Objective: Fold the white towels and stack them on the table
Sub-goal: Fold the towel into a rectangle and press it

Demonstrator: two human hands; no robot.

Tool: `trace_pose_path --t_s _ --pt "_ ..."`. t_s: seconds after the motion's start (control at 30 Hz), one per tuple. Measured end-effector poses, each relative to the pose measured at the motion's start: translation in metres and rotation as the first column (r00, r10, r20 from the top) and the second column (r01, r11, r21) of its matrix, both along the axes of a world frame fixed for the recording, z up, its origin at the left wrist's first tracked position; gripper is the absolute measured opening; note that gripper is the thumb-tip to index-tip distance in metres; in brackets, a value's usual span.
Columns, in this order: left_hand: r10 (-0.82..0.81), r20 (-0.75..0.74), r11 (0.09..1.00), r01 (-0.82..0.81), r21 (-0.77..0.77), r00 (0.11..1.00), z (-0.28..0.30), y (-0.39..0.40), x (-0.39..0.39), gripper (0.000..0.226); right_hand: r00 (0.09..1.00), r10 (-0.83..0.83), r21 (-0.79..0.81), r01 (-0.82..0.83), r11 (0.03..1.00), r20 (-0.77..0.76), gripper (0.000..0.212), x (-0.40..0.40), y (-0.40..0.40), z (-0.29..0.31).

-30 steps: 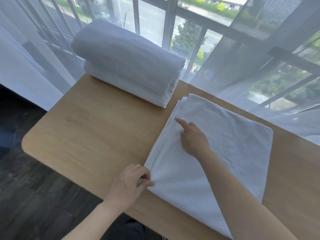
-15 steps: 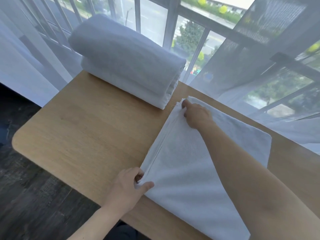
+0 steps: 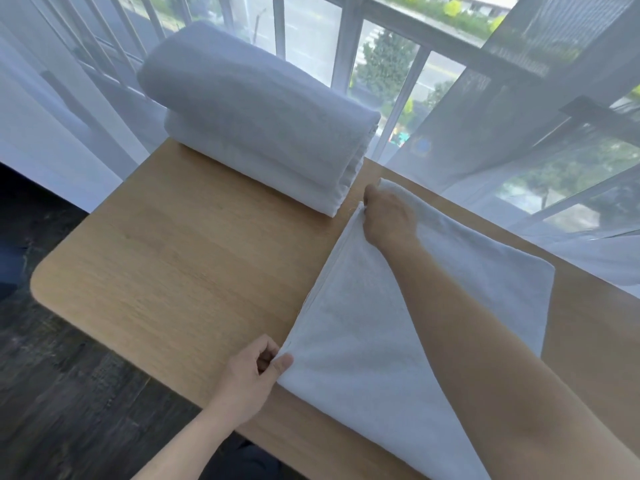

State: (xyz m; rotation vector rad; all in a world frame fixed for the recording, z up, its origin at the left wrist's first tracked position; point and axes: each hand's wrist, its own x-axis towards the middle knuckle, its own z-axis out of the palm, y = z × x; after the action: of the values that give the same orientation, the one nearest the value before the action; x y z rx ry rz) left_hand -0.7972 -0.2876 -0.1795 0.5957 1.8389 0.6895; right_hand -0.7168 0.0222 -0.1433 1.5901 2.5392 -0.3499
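A stack of folded white towels (image 3: 256, 123) sat at the far left of the wooden table (image 3: 180, 258), against the sheer curtain (image 3: 519, 116), its long axis running from the far left toward the near right, with the layered edges facing right. No brand, label or writing could be read on any towel. At the near table edge, the left hand (image 3: 247, 379) pinched the near-left corner of a flat folded white towel (image 3: 346, 341) between thumb and curled fingers. That towel lay on the right half of the table, its long left edge running from this corner away toward the stack. At its far corner, just beside the stack's end, the right hand (image 3: 388, 220) gripped the cloth with curled fingers.
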Motion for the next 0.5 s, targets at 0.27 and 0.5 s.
trace_pose_path --t_s 0.27,0.5 --pt "-0.062 -0.222 0.998 0.053 -0.046 0.973 0.011 0.001 0.008 0.035 0.924 -0.150 -0.057 0.139 0.989 -0.352 0.047 0.041 -0.051 -0.015" --pt "-0.080 -0.149 0.988 0.059 -0.144 0.986 0.014 0.014 0.011 0.050 0.936 -0.282 -0.157 0.252 0.955 -0.212 0.059 0.126 -0.140 -0.051"
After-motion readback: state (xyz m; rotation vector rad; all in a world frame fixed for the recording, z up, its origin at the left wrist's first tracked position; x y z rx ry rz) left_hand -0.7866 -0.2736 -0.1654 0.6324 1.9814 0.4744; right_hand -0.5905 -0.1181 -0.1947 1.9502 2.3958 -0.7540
